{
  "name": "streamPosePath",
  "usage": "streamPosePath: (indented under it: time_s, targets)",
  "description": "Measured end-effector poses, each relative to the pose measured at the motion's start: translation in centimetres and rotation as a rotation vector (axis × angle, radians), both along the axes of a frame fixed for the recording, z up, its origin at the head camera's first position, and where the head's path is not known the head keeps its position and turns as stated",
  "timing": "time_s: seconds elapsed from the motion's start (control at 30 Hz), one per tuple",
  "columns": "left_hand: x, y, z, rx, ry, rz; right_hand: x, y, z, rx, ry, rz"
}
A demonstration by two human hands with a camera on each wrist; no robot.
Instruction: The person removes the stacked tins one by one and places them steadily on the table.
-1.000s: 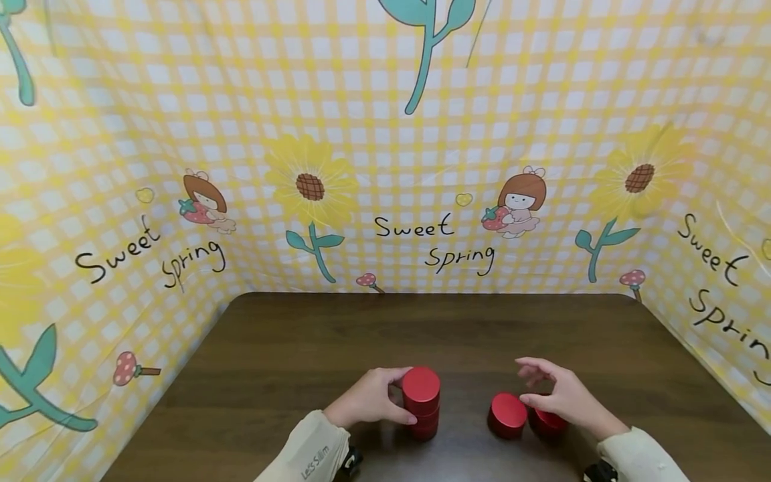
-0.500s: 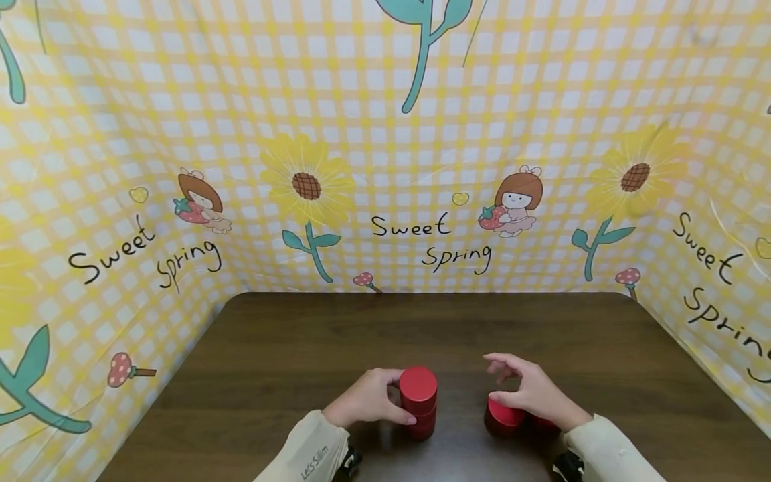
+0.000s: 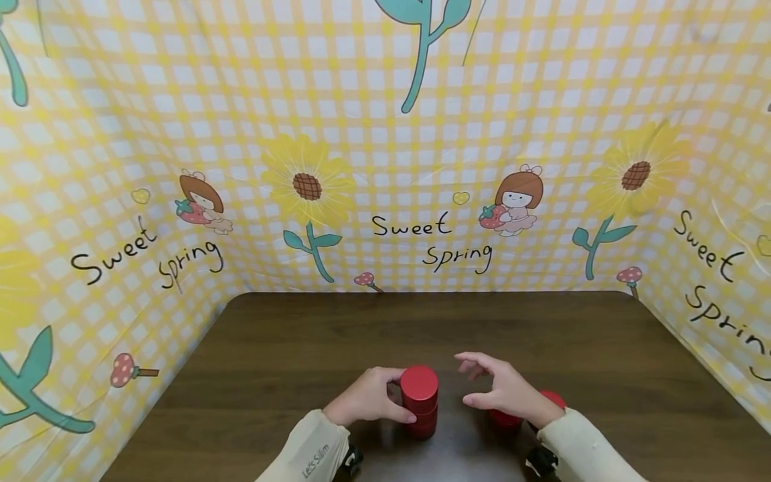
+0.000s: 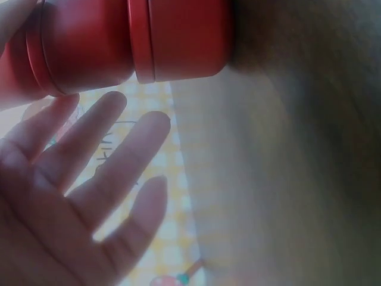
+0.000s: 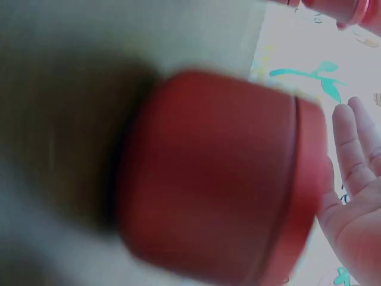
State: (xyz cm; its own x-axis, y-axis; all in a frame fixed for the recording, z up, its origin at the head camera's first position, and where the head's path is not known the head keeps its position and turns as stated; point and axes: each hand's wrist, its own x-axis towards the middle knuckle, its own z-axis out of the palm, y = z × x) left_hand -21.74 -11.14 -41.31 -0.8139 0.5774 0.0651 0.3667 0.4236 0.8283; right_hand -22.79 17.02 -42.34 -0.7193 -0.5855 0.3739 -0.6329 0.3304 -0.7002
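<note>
A stack of round red tins with lids [image 3: 419,387] stands upright on the brown table in the head view. My left hand [image 3: 369,399] holds the upper part of the stack from the left, thumb in front and index finger behind. In the left wrist view its other fingers [image 4: 119,173] spread out straight below the stacked tins [image 4: 89,44]. My right hand [image 3: 504,389] is apart from the stack, on its right, with thumb and fingers spread and nothing between them. Under it one red tin [image 3: 506,421] is partly hidden; another tin [image 3: 553,399] shows behind the wrist. A single lidded tin [image 5: 208,179] fills the right wrist view.
The dark wooden table [image 3: 337,328] reaches back to a yellow checked cloth [image 3: 385,147] printed with flowers and lettering. That cloth also hangs along the left and right sides. Both wrists carry black straps below the cream sleeves [image 3: 316,445].
My right hand has moved left, from above the rightmost tin past the other single tin towards the stack, its fingers still spread. The left hand and the stack have stayed in place.
</note>
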Motion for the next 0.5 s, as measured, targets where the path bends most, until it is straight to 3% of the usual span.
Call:
streamPosePath:
  time_s: [0.17, 0.4, 0.5]
  targets:
    - [-0.1, 0.0, 0.0, -0.022, 0.011, 0.001, 0.3, -1.6, -0.5, -0.014, -0.010, 0.004]
    - [-0.1, 0.2, -0.2, -0.047, 0.009, -0.005, 0.4, -3.6, -0.5, -0.024, -0.092, 0.031]
    - [-0.1, 0.4, -0.3, -0.061, 0.022, 0.000, 0.3, -4.3, -0.4, -0.039, -0.073, 0.063]
